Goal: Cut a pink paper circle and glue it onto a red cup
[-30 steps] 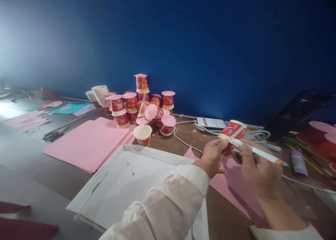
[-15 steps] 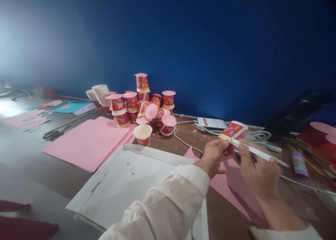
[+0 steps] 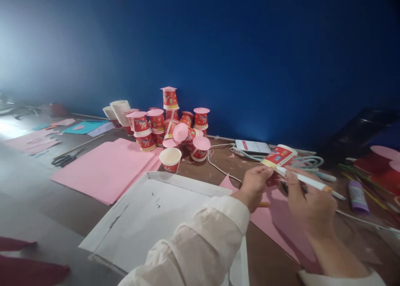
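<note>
On the right, my left hand [image 3: 256, 181] is closed on the rim of a red paper cup [image 3: 281, 154] with printed patterns and a yellow band, tilted on its side. My right hand [image 3: 312, 202] grips a white marker [image 3: 308, 180] with an orange end. The marker's tip meets the cup near its yellow band. Beneath both hands lies a pink paper sheet [image 3: 276, 223]. Part of a dark object under my right hand is hidden.
Red cups with pink discs [image 3: 155, 121] stand stacked by the blue wall. An upright cup [image 3: 170, 159], pink sheets [image 3: 106, 169], scissors [image 3: 64, 160] and a white box lid [image 3: 137, 219] lie leftward. A phone [image 3: 252, 146], cables [image 3: 309, 163] and a purple glue stick [image 3: 358, 197] sit right.
My hands, the cup and the marker appear slightly further right in the view. The marker stays against the cup; otherwise the scene looks the same.
</note>
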`<state>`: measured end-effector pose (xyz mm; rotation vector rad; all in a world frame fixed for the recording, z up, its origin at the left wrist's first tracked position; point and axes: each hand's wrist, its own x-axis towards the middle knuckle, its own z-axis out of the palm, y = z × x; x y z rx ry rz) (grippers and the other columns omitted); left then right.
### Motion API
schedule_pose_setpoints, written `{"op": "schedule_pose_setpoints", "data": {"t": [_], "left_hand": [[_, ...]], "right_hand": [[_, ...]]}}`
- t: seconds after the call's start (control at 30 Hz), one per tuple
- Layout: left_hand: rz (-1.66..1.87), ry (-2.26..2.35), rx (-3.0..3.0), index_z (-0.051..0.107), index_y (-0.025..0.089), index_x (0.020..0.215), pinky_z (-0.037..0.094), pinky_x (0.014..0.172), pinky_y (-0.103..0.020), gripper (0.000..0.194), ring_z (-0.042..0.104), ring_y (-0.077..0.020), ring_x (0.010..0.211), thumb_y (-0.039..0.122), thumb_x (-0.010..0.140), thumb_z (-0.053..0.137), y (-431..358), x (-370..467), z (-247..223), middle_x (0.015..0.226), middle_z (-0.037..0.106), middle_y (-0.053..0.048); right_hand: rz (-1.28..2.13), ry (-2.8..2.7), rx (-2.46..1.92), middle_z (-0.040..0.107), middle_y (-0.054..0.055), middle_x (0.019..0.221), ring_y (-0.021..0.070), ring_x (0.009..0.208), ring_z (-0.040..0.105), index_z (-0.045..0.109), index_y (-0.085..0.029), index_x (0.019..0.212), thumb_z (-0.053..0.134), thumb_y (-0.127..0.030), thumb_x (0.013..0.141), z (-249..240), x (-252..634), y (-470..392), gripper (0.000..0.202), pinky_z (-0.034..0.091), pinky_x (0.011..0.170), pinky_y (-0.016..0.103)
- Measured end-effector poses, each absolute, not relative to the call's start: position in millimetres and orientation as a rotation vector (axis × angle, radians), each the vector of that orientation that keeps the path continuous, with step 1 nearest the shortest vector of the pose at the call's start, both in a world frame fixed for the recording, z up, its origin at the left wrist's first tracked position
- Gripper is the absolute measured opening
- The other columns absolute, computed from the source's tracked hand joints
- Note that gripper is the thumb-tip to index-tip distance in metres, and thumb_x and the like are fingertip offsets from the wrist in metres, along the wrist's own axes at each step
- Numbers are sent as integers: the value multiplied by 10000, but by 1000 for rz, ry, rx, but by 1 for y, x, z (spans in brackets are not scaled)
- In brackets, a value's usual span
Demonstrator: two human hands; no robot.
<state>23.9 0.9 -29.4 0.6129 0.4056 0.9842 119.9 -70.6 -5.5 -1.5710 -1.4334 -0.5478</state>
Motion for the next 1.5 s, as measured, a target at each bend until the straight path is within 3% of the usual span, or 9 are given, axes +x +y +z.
{"op": "schedule_pose_setpoints", "data": {"t": [0.43,0.63,0.8,1.13,1.5], "left_hand": [[987,426,612,735,146,804,490,836,-344,535,617,-160,739,540,537,978,1,22,-29,749,679,-41],[974,431,608,733,136,805,490,854,-356,517,630,-171,751,515,542,966,1,22,-28,769,685,-58],[983,440,580,739,143,814,498,852,-362,447,637,-173,737,467,586,946,1,22,-27,764,690,-59],[972,441,556,735,128,798,484,812,-330,392,636,-165,739,411,617,938,1,22,-26,755,688,-59],[980,463,575,740,133,790,497,810,-341,373,630,-162,710,417,637,928,3,24,-29,744,686,-54]], "right_hand": [[-522,-1401,-1638,828,149,983,329,942,780,791,-190,1041,467,-515,1066,-6,121,-72,460,553,812,413],[-504,-1389,-1642,833,156,1021,350,999,786,798,-180,1070,492,-473,1064,-5,120,-73,424,569,823,428],[-599,-1366,-1656,833,168,967,371,939,788,804,-176,1043,457,-547,1066,-7,123,-71,509,576,807,463],[-557,-1373,-1688,834,177,1041,395,1024,788,797,-182,1091,457,-526,1073,-9,122,-73,484,590,870,498],[-568,-1386,-1682,836,164,976,409,990,795,800,-189,1088,473,-527,1072,-12,125,-72,470,605,843,514]]}}
